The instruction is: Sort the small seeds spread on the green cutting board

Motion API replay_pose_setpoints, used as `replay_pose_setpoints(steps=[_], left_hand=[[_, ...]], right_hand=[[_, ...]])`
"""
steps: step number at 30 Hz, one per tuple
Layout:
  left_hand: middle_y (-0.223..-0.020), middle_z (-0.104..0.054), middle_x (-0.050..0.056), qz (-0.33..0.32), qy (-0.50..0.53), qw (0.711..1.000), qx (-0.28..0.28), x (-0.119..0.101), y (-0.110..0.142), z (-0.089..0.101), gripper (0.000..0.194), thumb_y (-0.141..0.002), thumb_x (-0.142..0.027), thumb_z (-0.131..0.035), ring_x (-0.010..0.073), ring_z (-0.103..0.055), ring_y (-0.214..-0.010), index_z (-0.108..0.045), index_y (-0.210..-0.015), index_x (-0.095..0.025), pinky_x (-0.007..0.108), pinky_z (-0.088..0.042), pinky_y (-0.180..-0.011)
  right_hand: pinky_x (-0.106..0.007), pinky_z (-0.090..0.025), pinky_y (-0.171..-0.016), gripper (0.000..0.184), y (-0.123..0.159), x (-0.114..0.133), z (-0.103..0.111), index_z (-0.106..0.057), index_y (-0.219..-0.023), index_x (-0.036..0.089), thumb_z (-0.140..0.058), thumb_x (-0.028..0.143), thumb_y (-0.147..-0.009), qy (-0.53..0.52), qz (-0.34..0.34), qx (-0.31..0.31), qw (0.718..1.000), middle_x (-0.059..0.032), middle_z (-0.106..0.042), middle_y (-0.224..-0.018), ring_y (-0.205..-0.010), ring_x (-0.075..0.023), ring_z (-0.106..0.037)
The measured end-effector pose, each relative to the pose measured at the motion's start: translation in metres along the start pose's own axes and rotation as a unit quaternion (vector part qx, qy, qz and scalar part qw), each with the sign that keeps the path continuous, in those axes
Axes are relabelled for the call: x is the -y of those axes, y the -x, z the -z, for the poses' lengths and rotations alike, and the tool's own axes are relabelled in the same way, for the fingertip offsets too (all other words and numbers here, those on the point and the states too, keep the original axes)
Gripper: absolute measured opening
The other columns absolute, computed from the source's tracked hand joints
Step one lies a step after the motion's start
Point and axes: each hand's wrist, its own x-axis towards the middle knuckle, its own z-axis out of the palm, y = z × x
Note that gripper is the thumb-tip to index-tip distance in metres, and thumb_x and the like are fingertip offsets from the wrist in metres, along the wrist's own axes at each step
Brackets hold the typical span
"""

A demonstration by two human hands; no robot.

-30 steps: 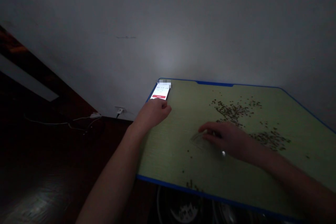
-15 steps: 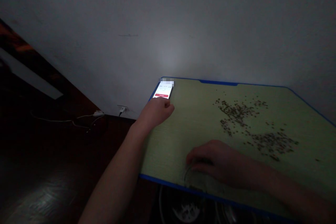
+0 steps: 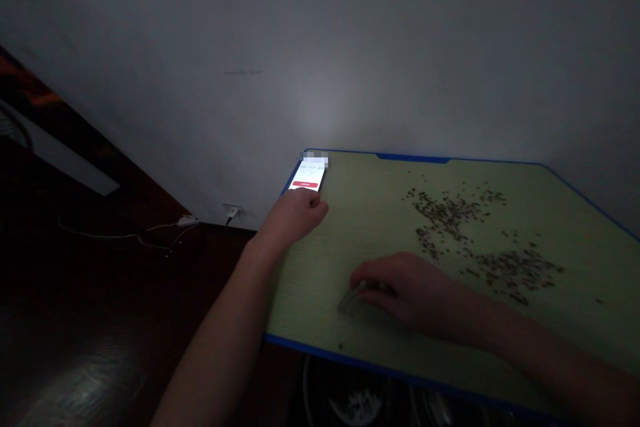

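Note:
My left hand (image 3: 299, 213) is closed, knuckles up, at the near end of a lit phone (image 3: 306, 174) on the table's far left corner. Whether those fingers hold anything is hidden. My right hand (image 3: 400, 287) is closed around a clear, thin-rimmed container (image 3: 351, 299) above the front left of the table, its body mostly covered by my fingers and blurred. Small dark seed-like bits lie in two loose patches, a far patch (image 3: 445, 213) and a nearer patch (image 3: 520, 268), beyond my right forearm. A single dark bit (image 3: 341, 346) lies near the front edge.
The pale green tabletop (image 3: 350, 227) has a blue rim and stands against a grey wall (image 3: 320, 47). Below its front edge are dark round shapes with a pale pattern (image 3: 357, 407). At left, a plugged socket (image 3: 233, 211) and a white cable (image 3: 100, 235) sit low by the dark floor.
My right hand has lifted slightly and moved a little left with the clear container, away from the front edge. A dark bit now shows there. My left hand stays by the phone.

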Motion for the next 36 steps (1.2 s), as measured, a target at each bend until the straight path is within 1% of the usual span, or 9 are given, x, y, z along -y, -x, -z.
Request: replay_pose_setpoints(steps=[7,11,16,19,24,26,29,33,36], left_hand=[[-0.05,-0.038,-0.003,0.007,-0.009,1.0,0.009,-0.001,0.0,0.001,0.031,-0.078,-0.031,-0.044,0.0108,-0.036,-0.049,-0.037,-0.05,-0.019,0.028,-0.02,-0.05],[-0.05,-0.039,-0.002,-0.004,-0.001,1.0,0.008,0.001,-0.001,0.001,0.03,-0.078,-0.03,-0.044,0.0112,-0.035,-0.049,-0.038,-0.05,-0.02,0.028,-0.02,-0.05],[-0.05,-0.039,-0.002,0.01,0.0,1.0,0.021,0.001,-0.003,0.003,0.03,-0.078,-0.032,-0.043,0.0124,-0.037,-0.051,-0.042,-0.05,-0.019,0.028,-0.022,-0.051],[-0.05,-0.039,-0.002,0.015,0.004,1.0,0.025,0.0,-0.002,0.004,0.031,-0.078,-0.033,-0.042,0.0122,-0.038,-0.052,-0.043,-0.051,-0.019,0.027,-0.021,-0.05],[-0.051,-0.04,-0.002,0.024,0.014,1.0,0.013,0.003,-0.002,0.004,0.032,-0.077,-0.037,-0.041,0.0122,-0.038,-0.053,-0.042,-0.051,-0.019,0.026,-0.022,-0.051],[-0.051,-0.04,-0.002,0.041,0.021,0.999,0.003,0.005,-0.003,0.005,0.031,-0.076,-0.038,-0.04,0.0127,-0.039,-0.054,-0.042,-0.052,-0.019,0.025,-0.023,-0.051],[-0.053,-0.04,-0.003,0.059,0.029,0.998,-0.004,0.009,-0.005,0.007,0.035,-0.075,-0.045,-0.039,0.0131,-0.04,-0.054,-0.04,-0.052,-0.019,0.025,-0.023,-0.051],[-0.053,-0.044,-0.002,0.065,0.011,0.998,0.008,0.012,-0.007,0.01,0.037,-0.076,-0.049,-0.037,0.0145,-0.043,-0.055,-0.043,-0.054,-0.019,0.025,-0.026,-0.052],[-0.055,-0.05,-0.002,0.084,0.024,0.996,0.016,0.013,-0.009,0.011,0.038,-0.074,-0.051,-0.04,0.0162,-0.047,-0.058,-0.048,-0.056,-0.019,0.024,-0.029,-0.053]], right_hand=[[-0.025,-0.042,-0.066,0.016,0.005,0.013,-0.006,-0.07,-0.096,0.022,-0.059,0.023,-0.085,-0.016,0.025,0.051,0.998,-0.0012,-0.074,-0.084,-0.073,-0.0143,-0.064],[-0.023,-0.042,-0.067,0.016,0.015,0.013,0.003,-0.07,-0.097,0.022,-0.059,0.024,-0.085,-0.033,0.019,0.025,0.999,-0.0004,-0.073,-0.084,-0.073,-0.013,-0.063],[-0.023,-0.042,-0.066,0.016,0.031,0.0,0.02,-0.071,-0.097,0.023,-0.06,0.024,-0.084,-0.032,-0.022,-0.017,0.999,0.0,-0.073,-0.08,-0.07,-0.0125,-0.063],[-0.024,-0.041,-0.065,0.017,0.034,-0.003,0.018,-0.07,-0.096,0.023,-0.059,0.021,-0.084,-0.031,-0.037,-0.024,0.999,-0.0006,-0.073,-0.082,-0.07,-0.0129,-0.063],[-0.025,-0.041,-0.064,0.017,0.028,0.004,0.013,-0.07,-0.097,0.024,-0.059,0.024,-0.085,-0.025,0.0,0.002,1.0,-0.0009,-0.073,-0.082,-0.071,-0.0146,-0.064],[-0.024,-0.041,-0.064,0.018,0.029,-0.003,0.025,-0.069,-0.099,0.024,-0.059,0.024,-0.084,-0.022,-0.007,-0.02,1.0,-0.0005,-0.073,-0.082,-0.071,-0.0137,-0.064],[-0.023,-0.041,-0.059,0.016,0.044,-0.032,0.063,-0.068,-0.097,0.022,-0.057,0.025,-0.085,-0.009,-0.064,-0.087,0.994,0.0002,-0.07,-0.076,-0.063,-0.0119,-0.06],[-0.024,-0.041,-0.056,0.019,0.085,-0.082,0.12,-0.06,-0.079,0.021,-0.05,0.035,-0.088,0.018,-0.171,-0.2,0.964,0.0001,-0.065,-0.066,-0.061,-0.0137,-0.057],[-0.026,-0.042,-0.058,0.026,0.118,-0.106,0.137,-0.055,-0.076,0.022,-0.041,0.038,-0.092,0.067,-0.188,-0.205,0.958,-0.001,-0.063,-0.068,-0.062,-0.0144,-0.056]])
